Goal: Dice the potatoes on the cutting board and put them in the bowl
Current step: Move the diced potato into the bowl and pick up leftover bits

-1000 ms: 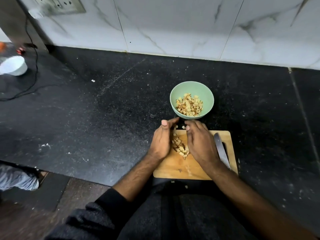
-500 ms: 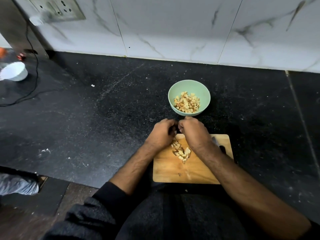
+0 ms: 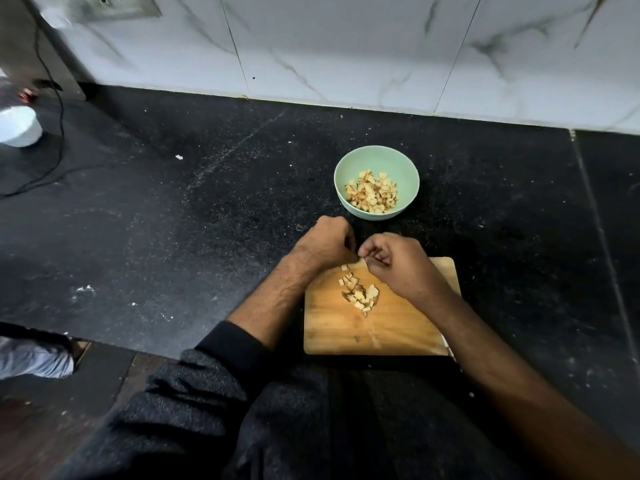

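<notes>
Left hand (image 3: 325, 244) and right hand (image 3: 391, 263) curled together at cutting board (image 3: 398, 327) far edge, apparently cupping potato dice for bowl (image 3: 376, 157); contents hidden. Loose dice (image 3: 360, 294) remained on board.

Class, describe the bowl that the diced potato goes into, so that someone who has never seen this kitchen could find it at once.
Start from the black countertop below the white marble wall. The wooden cutting board lies near its front edge, and the green bowl stands just beyond the board's far edge. It is pale green and holds potato cubes, whereas the white bowl sits far off at the left edge.
</notes>
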A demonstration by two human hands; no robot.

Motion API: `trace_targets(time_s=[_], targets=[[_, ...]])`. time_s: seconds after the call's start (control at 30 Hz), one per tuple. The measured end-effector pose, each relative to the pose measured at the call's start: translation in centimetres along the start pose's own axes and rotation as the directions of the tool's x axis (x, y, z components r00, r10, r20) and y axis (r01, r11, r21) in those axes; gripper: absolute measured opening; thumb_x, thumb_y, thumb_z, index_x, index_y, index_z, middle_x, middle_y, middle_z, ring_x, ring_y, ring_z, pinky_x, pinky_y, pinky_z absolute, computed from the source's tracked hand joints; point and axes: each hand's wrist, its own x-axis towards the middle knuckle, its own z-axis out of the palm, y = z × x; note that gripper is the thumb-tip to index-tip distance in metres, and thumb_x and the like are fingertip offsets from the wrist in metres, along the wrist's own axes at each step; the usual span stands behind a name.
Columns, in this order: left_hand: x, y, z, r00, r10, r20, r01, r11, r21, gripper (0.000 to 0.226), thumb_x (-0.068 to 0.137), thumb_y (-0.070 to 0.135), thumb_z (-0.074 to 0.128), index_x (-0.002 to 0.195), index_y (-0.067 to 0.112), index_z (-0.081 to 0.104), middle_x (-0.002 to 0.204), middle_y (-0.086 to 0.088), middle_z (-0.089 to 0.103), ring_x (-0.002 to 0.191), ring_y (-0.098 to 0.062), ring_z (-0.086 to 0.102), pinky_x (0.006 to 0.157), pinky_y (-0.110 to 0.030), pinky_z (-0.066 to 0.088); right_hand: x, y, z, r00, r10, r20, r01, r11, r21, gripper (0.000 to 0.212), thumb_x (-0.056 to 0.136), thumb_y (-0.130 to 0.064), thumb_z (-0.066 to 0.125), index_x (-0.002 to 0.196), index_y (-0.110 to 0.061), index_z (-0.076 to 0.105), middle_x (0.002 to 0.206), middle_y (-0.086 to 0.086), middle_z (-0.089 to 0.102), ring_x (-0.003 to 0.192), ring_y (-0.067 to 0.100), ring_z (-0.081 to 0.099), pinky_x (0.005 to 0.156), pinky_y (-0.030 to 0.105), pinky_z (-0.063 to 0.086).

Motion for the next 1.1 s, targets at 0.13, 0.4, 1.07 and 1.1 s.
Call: trace_targets(time_s=[0.13,0.4,1.07,1.1], targets=[[-0.2,-0.8,-0.2,0.998,0.059,0.038,-0.057,0.997,-0.045,0.019,0.071,0.011,0.081,0.075,0.023,0.066,0.082,0.007,0.067,0.079,-0.008,0.065,0.076,-0.034,0.06,-2.9,-0.3,0.4,0.998,-0.024,0.055,0.031,0.991,-0.132,0.02,0.095,-0.02,0.062,0.101,-0.038,0.069,0.103,-0.023,0.067,0.091,-0.017,0.057,0.101,0.019,0.038],[-3.8,-2.9,0.7,0.961,0.265,-0.083,-0.277,0.928,-0.248,0.021,0.074,-0.001,0.081,0.086,0.015,0.073,0.088,0.006,0.071,0.08,-0.005,0.067,0.076,-0.02,0.056,-5.1,1.4,0.8,0.97,-0.094,-0.225,0.087,0.995,-0.043,0.027,0.096,-0.003,0.055,0.111,-0.02,0.07,0.114,-0.013,0.064,0.103,0.006,0.062,0.101,0.025,0.041],[-8.1,-3.8,5.0,0.921,-0.233,-0.314,-0.151,0.529,-0.835,0.019,0.103,0.016,0.055,0.113,0.006,0.067,0.098,-0.011,0.072,0.09,-0.013,0.066,0.085,-0.03,0.053,-3.4,1.1,4.3,0.86,-0.418,0.293,0.485,0.849,-0.21,0.043,0.104,-0.039,0.048,0.142,-0.02,0.053,0.156,0.0,0.037,0.146,0.016,0.031,0.117,0.038,0.034],[-8.3,-3.8,5.2,0.919,-0.22,-0.327,-0.155,0.56,-0.814,0.019,0.103,0.017,0.055,0.113,0.007,0.067,0.097,-0.008,0.072,0.09,-0.012,0.066,0.085,-0.029,0.053,-3.6,1.2,4.3,0.847,-0.437,0.304,0.505,0.839,-0.201,0.041,0.103,-0.038,0.05,0.14,-0.02,0.055,0.154,0.0,0.04,0.145,0.016,0.034,0.115,0.039,0.037]])
